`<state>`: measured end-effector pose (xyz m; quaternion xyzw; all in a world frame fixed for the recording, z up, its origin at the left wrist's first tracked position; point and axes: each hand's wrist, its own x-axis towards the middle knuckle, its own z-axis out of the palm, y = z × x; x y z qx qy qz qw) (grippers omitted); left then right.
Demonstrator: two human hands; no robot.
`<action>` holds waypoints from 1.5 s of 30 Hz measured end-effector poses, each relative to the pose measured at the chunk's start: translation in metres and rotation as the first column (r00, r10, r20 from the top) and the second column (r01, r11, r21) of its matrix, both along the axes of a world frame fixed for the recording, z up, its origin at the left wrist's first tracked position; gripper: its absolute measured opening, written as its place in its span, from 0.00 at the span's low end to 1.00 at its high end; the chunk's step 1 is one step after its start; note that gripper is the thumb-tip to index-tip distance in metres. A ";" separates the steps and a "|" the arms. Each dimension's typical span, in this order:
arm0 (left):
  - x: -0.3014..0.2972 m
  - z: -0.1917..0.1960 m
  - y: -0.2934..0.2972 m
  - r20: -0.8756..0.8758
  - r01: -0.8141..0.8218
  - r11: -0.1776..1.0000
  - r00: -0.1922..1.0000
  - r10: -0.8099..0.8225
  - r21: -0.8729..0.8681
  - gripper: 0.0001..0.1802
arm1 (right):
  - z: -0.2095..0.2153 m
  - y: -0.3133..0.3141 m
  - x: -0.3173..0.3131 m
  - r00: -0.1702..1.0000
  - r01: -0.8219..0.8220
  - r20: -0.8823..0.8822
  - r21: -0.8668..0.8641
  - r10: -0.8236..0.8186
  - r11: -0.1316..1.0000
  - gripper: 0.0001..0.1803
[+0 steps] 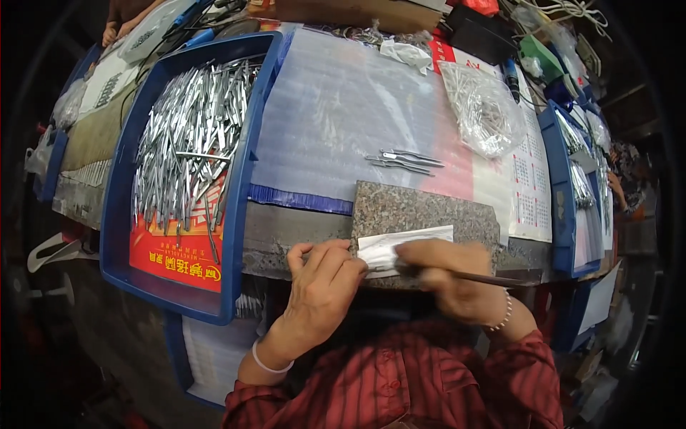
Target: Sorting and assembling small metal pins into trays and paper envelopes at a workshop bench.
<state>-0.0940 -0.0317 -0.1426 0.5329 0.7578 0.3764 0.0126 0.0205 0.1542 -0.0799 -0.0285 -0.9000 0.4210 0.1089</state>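
Observation:
A speckled granite slab (421,204) lies at the near edge of the bench, with a white paper-like piece (379,250) on it. My left hand (323,286) is closed at the left end of the white piece, its fingers curled together; what they grip is hidden. Over the right part of that piece my right hand (457,282), blurred by motion, is closed round a dark tool with a thin, rod-like handle (489,279). The tool's working end is too blurred to make out. Beyond the slab lie several slim silver metal pieces (404,161).
To the left stands a blue tray (239,193) holding a heap of slim metal pieces (193,136). A clear bag (486,118) rests at the back right. Another blue tray (561,186) stands at the right. Other people's hands (109,34) show at the far left and right.

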 end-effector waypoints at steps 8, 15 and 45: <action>0.002 0.008 0.000 -0.008 0.007 1.000 1.000 -0.007 0.003 0.10 | -0.008 0.019 0.037 0.985 0.165 0.056 -0.011 -0.164 0.986 0.12; 0.022 0.020 -0.012 -0.051 -0.059 0.998 0.997 0.060 0.009 0.10 | 0.000 0.016 0.077 0.898 0.310 -0.243 -0.241 -0.366 0.920 0.11; 0.074 0.019 -0.054 0.829 -0.020 0.993 0.549 0.110 -0.118 0.07 | -0.025 -0.035 0.080 0.932 0.253 0.362 -0.675 0.012 0.693 0.10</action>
